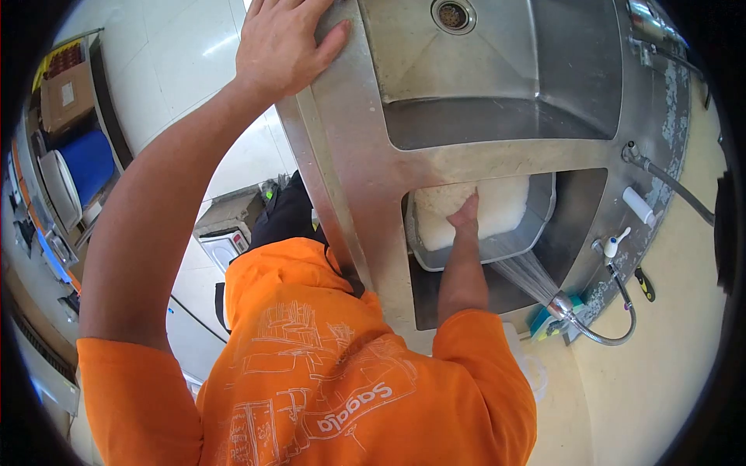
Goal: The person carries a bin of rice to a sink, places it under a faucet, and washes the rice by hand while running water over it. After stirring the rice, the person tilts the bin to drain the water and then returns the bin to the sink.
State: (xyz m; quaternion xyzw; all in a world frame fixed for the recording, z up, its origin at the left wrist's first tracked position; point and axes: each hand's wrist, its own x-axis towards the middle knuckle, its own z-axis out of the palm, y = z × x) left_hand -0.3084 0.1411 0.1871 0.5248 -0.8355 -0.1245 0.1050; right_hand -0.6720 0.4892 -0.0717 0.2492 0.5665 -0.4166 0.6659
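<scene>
My left hand [284,46] lies flat on the steel sink counter's edge [342,101], its visible fingers apart and the thumb out to the side. Inside the lower sink basin [575,210], my right hand [465,213] reaches into a grey rectangular tub [542,211]. The tub holds a white, grainy mass in cloudy water [503,203], which hides most of the right fingers. A spray head [559,305] sends streams of water toward the tub's near side.
Beyond lies a second basin [458,74] with a drain [453,15]. A hose [676,186], a white cylinder [639,206] and a white-handled tap [612,246] line the right side. Shelves with a blue board [87,169] stand at left, and a scale [225,247] sits low beside my legs.
</scene>
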